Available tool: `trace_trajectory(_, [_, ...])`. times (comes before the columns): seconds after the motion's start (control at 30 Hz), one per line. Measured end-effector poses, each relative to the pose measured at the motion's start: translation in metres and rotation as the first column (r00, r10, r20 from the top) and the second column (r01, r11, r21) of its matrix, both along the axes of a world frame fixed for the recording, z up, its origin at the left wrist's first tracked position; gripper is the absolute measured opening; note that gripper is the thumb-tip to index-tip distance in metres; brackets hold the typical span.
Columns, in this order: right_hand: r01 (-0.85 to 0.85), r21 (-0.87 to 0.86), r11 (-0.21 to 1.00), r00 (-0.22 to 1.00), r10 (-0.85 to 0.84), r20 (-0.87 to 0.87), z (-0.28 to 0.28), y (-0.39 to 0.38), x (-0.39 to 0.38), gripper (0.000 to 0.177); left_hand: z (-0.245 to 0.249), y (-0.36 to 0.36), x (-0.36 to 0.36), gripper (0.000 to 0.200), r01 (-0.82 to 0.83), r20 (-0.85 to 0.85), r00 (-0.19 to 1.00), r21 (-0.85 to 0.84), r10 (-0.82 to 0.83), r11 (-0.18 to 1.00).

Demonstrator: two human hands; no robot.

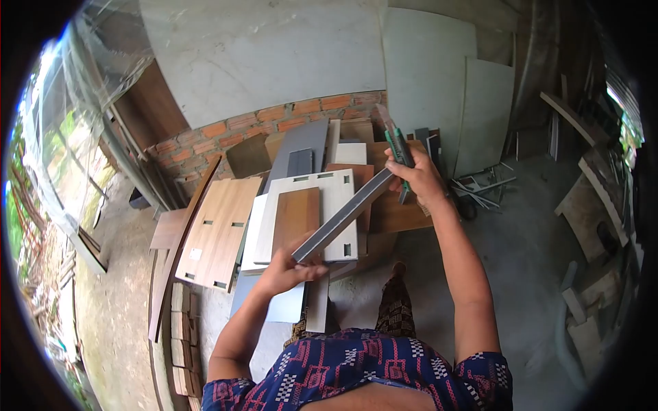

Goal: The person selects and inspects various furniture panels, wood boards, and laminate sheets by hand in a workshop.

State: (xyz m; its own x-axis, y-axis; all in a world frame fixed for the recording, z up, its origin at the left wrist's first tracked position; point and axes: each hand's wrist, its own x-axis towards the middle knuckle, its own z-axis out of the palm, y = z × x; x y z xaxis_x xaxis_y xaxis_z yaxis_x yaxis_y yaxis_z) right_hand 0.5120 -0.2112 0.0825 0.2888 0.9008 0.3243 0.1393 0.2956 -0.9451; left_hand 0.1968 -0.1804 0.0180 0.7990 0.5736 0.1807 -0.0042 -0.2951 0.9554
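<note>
A long, narrow dark grey strip (344, 215) with lighter edges slants across the middle of the view, above stacked boards. My left hand (284, 271) is closed around its lower left end. At the upper right end, my right hand (419, 179) grips a green and black utility knife (398, 145) with its blade out and pointing up. The fingers of that hand also touch the strip's end. Beneath the strip lie a white panel (337, 183) with dark slots and a smaller brown board (297, 214).
Left of the stack leans a light wood panel (219, 222) with slots. A low brick wall (274, 118) and large pale sheets (428, 75) stand behind. Thin scrap strips (483, 192) lie on the floor at right. Wood blocks (182, 342) are piled lower left.
</note>
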Motion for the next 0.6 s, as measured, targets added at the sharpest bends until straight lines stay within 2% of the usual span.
trace_trajectory(0.1, [0.028,0.000,1.000,0.999,-0.028,0.020,0.002,0.005,-0.008,0.028,-0.013,-0.003,0.017,0.046,-0.260,0.087,0.962,0.005,0.259,0.965])
trace_trajectory(0.13, [0.055,0.004,0.998,0.998,-0.055,0.012,0.005,0.003,-0.011,0.027,-0.009,-0.005,0.019,0.038,-0.261,0.116,0.956,-0.083,0.269,0.962])
trace_trajectory(0.17, [0.087,0.008,0.996,0.996,-0.087,0.003,0.007,0.001,-0.013,0.025,-0.004,-0.008,0.020,0.038,-0.277,0.113,0.952,-0.080,0.285,0.958])
trace_trajectory(0.3, [0.208,0.046,0.977,0.920,-0.211,0.329,0.018,-0.023,-0.026,0.032,0.002,-0.010,0.027,0.036,-0.328,0.163,0.928,-0.075,0.336,0.942])
trace_trajectory(0.4, [0.001,-0.115,0.993,0.972,0.026,0.235,0.036,-0.064,-0.072,0.034,-0.001,-0.005,0.032,0.034,-0.364,0.240,0.897,-0.080,0.372,0.928])
trace_trajectory(0.47, [-0.098,-0.176,0.979,0.911,0.160,0.381,0.038,-0.083,-0.099,0.034,-0.007,-0.001,0.036,0.032,-0.364,0.299,0.877,-0.098,0.376,0.926])
trace_trajectory(0.53, [-0.136,-0.162,0.977,0.838,0.201,0.508,0.025,-0.090,-0.115,0.033,-0.013,0.002,0.039,0.030,-0.339,0.366,0.858,-0.123,0.360,0.933])
trace_trajectory(0.57, [-0.170,-0.130,0.977,0.774,0.214,0.596,0.022,-0.091,-0.120,0.032,-0.013,0.002,0.039,0.028,-0.340,0.338,0.871,-0.108,0.356,0.934])
trace_trajectory(0.6, [-0.158,-0.148,0.976,0.771,0.215,0.599,0.020,-0.093,-0.124,0.031,-0.014,0.002,0.037,0.026,-0.340,0.310,0.883,-0.093,0.352,0.936])
